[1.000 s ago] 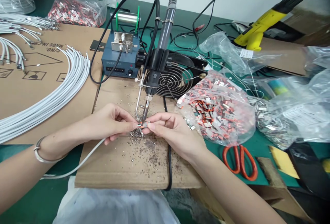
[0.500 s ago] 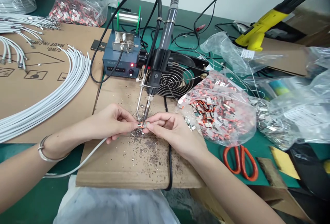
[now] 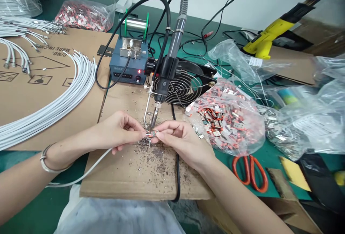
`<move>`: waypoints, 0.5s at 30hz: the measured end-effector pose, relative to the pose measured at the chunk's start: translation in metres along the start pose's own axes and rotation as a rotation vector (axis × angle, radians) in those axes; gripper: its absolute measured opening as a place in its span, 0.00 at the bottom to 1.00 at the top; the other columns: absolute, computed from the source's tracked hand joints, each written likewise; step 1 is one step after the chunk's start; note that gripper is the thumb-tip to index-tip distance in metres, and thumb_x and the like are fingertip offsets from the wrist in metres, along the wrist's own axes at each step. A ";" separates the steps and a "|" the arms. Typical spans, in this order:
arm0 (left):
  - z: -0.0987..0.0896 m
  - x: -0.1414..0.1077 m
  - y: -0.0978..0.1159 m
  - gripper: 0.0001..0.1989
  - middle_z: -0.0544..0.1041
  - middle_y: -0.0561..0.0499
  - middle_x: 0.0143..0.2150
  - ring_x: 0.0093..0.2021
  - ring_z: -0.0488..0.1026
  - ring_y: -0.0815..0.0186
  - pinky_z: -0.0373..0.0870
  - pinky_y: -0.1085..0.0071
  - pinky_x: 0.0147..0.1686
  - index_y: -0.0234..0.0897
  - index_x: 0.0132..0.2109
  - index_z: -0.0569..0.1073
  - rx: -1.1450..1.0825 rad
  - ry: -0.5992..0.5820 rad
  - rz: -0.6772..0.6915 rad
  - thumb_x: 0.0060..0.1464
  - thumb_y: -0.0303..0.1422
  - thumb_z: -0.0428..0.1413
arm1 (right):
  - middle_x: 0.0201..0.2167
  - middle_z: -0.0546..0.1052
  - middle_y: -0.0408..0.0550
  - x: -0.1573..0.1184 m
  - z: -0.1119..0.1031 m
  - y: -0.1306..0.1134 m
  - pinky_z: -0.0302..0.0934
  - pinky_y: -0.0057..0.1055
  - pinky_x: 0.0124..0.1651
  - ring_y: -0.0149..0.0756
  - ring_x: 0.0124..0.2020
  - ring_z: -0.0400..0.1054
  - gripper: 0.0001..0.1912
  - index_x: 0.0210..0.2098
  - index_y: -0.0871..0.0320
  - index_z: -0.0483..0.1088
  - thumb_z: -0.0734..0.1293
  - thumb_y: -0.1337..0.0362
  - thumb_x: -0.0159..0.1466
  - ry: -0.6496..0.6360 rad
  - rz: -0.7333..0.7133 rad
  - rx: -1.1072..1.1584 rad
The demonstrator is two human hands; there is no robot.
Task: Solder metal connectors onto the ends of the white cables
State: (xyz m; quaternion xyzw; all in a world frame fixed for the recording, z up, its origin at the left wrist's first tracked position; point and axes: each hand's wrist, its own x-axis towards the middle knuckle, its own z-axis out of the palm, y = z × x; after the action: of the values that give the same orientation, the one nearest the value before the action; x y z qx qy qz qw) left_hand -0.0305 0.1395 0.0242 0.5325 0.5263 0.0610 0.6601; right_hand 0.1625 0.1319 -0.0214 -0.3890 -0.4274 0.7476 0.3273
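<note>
The red light (image 3: 139, 71) on the blue box (image 3: 126, 65) was lit; a second earlier it was dark, and half a second earlier it already glowed. The whole scene sat slightly lower in view than before, while both hands had kept almost the same pose under the soldering iron (image 3: 164, 83).

The left hand (image 3: 115, 131) had a narrow grip, thumb and finger pinched on the end of a white cable (image 3: 95, 163), which ran out below that hand and curved down to the left. The right hand (image 3: 183, 140) was also pinched nearly closed, its thumb and fingertip on a small plug (image 3: 154, 133). The plug lay between the two hands, right at the cable's end and just under the iron's tip; whether the tip touched it could not be told.

The plug looked tiny, flat and pale, with a bit of orange on the side toward the left hand; its finer parts were too small to make out. The cable looked smooth and round.

Below the hands, dark crumbs and shiny bits littered the cardboard (image 3: 121, 180). A clear bag (image 3: 234, 122) of orange and silver plugs stood on the green desk (image 3: 275, 160), to the right of the right hand.
</note>
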 end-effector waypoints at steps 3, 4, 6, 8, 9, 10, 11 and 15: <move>-0.001 0.002 -0.003 0.07 0.59 0.59 0.16 0.13 0.56 0.79 0.57 0.85 0.10 0.30 0.35 0.73 -0.013 -0.003 0.028 0.55 0.29 0.52 | 0.27 0.78 0.48 0.000 -0.001 0.000 0.64 0.15 0.33 0.23 0.28 0.72 0.07 0.31 0.62 0.74 0.72 0.65 0.53 0.000 0.007 -0.003; -0.001 0.002 -0.004 0.07 0.59 0.59 0.16 0.13 0.56 0.79 0.57 0.84 0.10 0.30 0.35 0.73 -0.019 -0.008 0.036 0.55 0.30 0.52 | 0.27 0.78 0.48 0.000 -0.002 0.000 0.64 0.15 0.33 0.23 0.28 0.72 0.07 0.31 0.62 0.74 0.72 0.65 0.53 -0.002 0.007 -0.004; -0.001 0.003 -0.005 0.08 0.59 0.59 0.17 0.13 0.56 0.78 0.57 0.84 0.10 0.30 0.36 0.74 -0.026 -0.019 0.042 0.55 0.30 0.52 | 0.27 0.78 0.47 0.000 -0.003 0.000 0.64 0.15 0.34 0.23 0.28 0.72 0.07 0.31 0.62 0.74 0.72 0.65 0.53 -0.009 0.003 0.004; -0.001 0.003 -0.005 0.08 0.60 0.58 0.18 0.14 0.57 0.79 0.57 0.84 0.10 0.30 0.36 0.74 -0.037 -0.022 0.033 0.54 0.30 0.52 | 0.26 0.78 0.46 0.000 -0.003 0.000 0.64 0.15 0.34 0.23 0.28 0.72 0.07 0.31 0.61 0.74 0.72 0.65 0.53 -0.014 -0.001 0.010; -0.001 0.003 -0.004 0.07 0.60 0.58 0.18 0.14 0.57 0.79 0.57 0.85 0.10 0.30 0.36 0.74 -0.041 -0.018 0.026 0.54 0.29 0.53 | 0.26 0.77 0.46 0.000 -0.002 -0.001 0.64 0.15 0.34 0.23 0.28 0.72 0.07 0.31 0.61 0.74 0.72 0.65 0.53 -0.012 0.001 0.007; 0.000 0.003 -0.003 0.07 0.60 0.58 0.18 0.14 0.57 0.79 0.57 0.85 0.09 0.30 0.36 0.74 -0.039 -0.009 0.019 0.54 0.29 0.53 | 0.26 0.77 0.46 0.000 -0.002 -0.001 0.64 0.15 0.34 0.23 0.28 0.72 0.08 0.31 0.61 0.74 0.73 0.65 0.53 -0.004 0.006 -0.002; 0.000 0.003 -0.002 0.07 0.60 0.59 0.17 0.13 0.56 0.79 0.57 0.85 0.09 0.30 0.36 0.74 -0.034 0.000 0.009 0.54 0.28 0.52 | 0.26 0.77 0.46 0.000 -0.001 -0.001 0.64 0.15 0.33 0.23 0.28 0.72 0.08 0.31 0.61 0.74 0.73 0.64 0.52 0.011 0.014 -0.017; 0.001 0.006 0.000 0.06 0.59 0.60 0.15 0.12 0.55 0.79 0.57 0.85 0.10 0.29 0.35 0.73 -0.013 0.023 -0.030 0.55 0.28 0.52 | 0.25 0.77 0.47 0.002 0.003 -0.002 0.64 0.16 0.32 0.24 0.27 0.71 0.10 0.29 0.62 0.73 0.74 0.64 0.50 0.081 0.029 -0.069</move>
State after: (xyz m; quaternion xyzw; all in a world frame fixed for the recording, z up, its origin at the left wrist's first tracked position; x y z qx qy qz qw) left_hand -0.0271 0.1425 0.0205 0.5194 0.5414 0.0607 0.6584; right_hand 0.1595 0.1334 -0.0192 -0.4362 -0.4338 0.7205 0.3200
